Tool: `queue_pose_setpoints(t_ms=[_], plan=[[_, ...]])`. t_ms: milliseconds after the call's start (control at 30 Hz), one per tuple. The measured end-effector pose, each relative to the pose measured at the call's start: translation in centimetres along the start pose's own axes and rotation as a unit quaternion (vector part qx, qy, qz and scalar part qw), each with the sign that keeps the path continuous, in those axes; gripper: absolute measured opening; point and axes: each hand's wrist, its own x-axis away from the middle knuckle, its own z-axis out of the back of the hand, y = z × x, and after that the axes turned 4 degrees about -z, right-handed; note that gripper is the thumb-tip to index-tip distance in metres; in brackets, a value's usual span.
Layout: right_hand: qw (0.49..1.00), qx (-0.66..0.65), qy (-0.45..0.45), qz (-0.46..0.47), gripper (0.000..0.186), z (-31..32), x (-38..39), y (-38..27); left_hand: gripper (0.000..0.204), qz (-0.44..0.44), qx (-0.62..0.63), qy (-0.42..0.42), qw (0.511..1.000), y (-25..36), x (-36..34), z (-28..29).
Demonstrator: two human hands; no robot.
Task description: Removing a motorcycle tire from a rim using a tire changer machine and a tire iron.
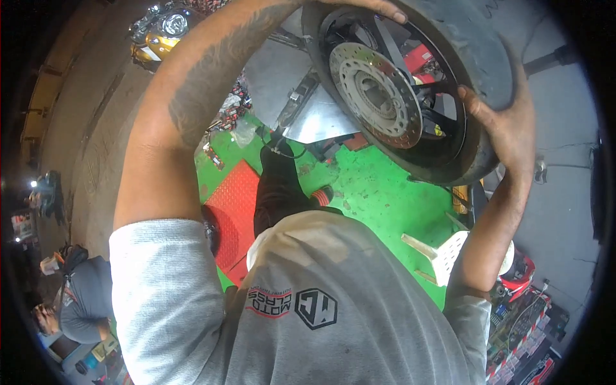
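Observation:
A black motorcycle wheel [476, 144] with its tyre on is lifted in front of me at the upper right, tilted so its side faces me. A drilled brake disc [346, 70] with a pale carrier is fixed at its hub. My left hand [377, 6] grips the far upper part of the tyre; much of that hand is cut off by the picture's top edge. On the right side my right hand [510, 128] clasps the tyre, its thumb over the rim and its other fingers hidden behind.
Below are a green floor [372, 192], a red textured plate [234, 208] and a metal sheet [327, 115]. A cream plastic chair [443, 256] stands at the right. A yellow motorcycle [157, 48] is far left; another person [86, 301] is at the lower left. Tools [523, 327] lie lower right.

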Motion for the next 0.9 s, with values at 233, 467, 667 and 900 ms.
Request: queue_pose_setpoints(t_ms=[233, 467, 667, 900], plan=[[0.998, 0.055, 0.012, 0.01, 0.098, -0.6, -0.9, -1.3, 0.096, 0.035, -0.023, -0.014, 0.999, 0.1, 0.6, 0.8], [0.997, -0.052, 0.027, -0.057, 0.101, 0.8, -0.3, -2.9, 0.095, 0.015, 0.041, -0.035, 0.998, 1.8, -0.9, 0.4], [1.0, -0.008, 0.024, -0.011, 0.097, 0.4, -0.6, -2.6, 0.095, 0.03, 0.022, -0.039, 0.999, 2.1, -0.2, 1.3], [0.997, -0.061, 0.025, -0.032, 0.101, 1.0, -0.4, -3.2, 0.096, 0.032, 0.027, -0.047, 0.998, 2.3, -0.9, 1.0]])
